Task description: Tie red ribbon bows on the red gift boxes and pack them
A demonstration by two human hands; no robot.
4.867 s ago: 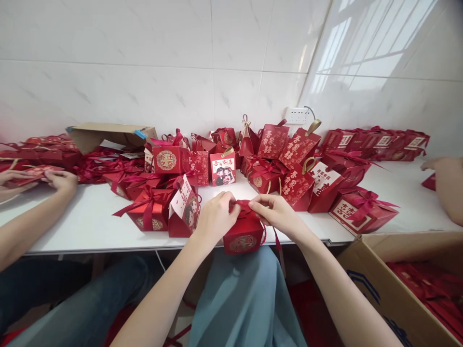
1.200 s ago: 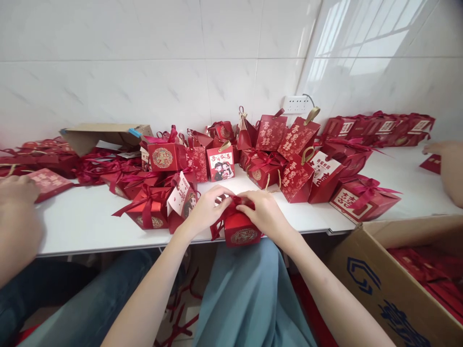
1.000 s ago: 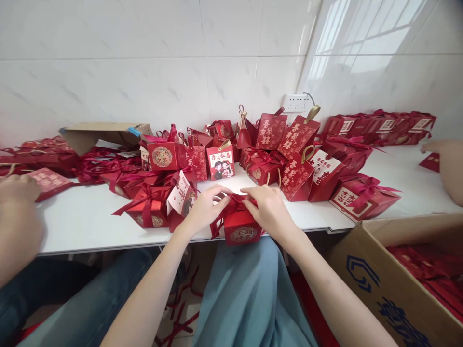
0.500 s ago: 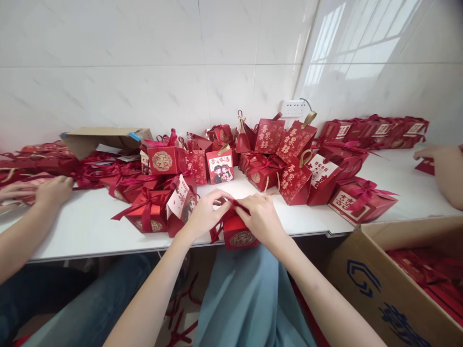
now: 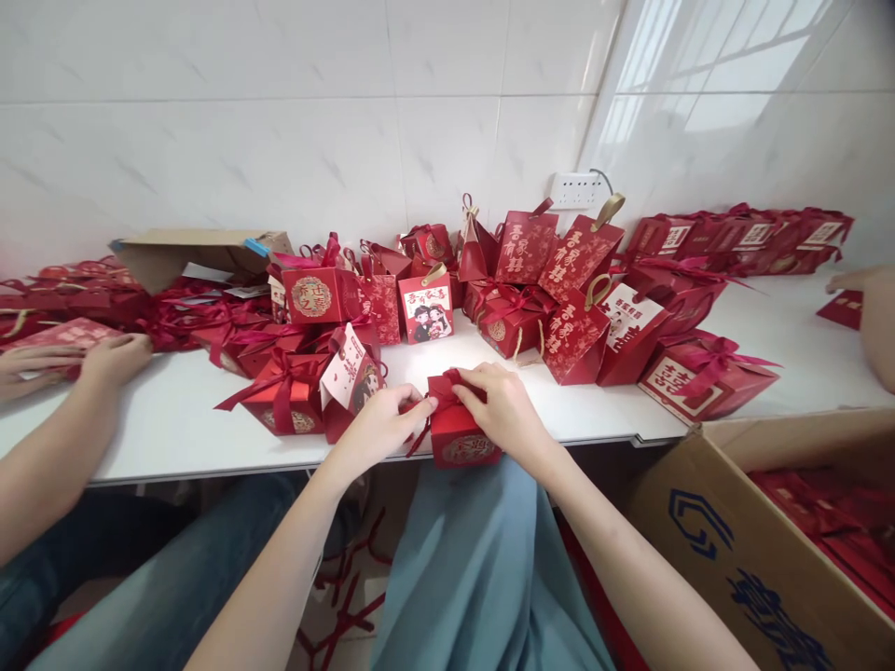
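A small red gift box (image 5: 462, 444) with a round gold emblem stands at the table's front edge, right before me. A dark red ribbon (image 5: 442, 395) lies over its top, looped or knotted there. My left hand (image 5: 392, 417) pinches the ribbon at the box's left side, thumb and forefinger together. On the top right, my right hand (image 5: 502, 403) closes its fingers on the ribbon near the knot. The fingers partly hide the knot. Just left stands a gift box with a white printed front (image 5: 351, 377).
Many finished-looking red boxes (image 5: 314, 296) crowd the white table (image 5: 174, 433) toward the wall. A large cardboard carton (image 5: 706, 522) with red pieces stands at my right. Co-workers' hands (image 5: 116, 359) are at left and far right. Ribbons (image 5: 342, 615) lie on the floor.
My left hand has moved a little left and down, away from the knot. My right hand has stayed at the box top, and more of the top now shows.
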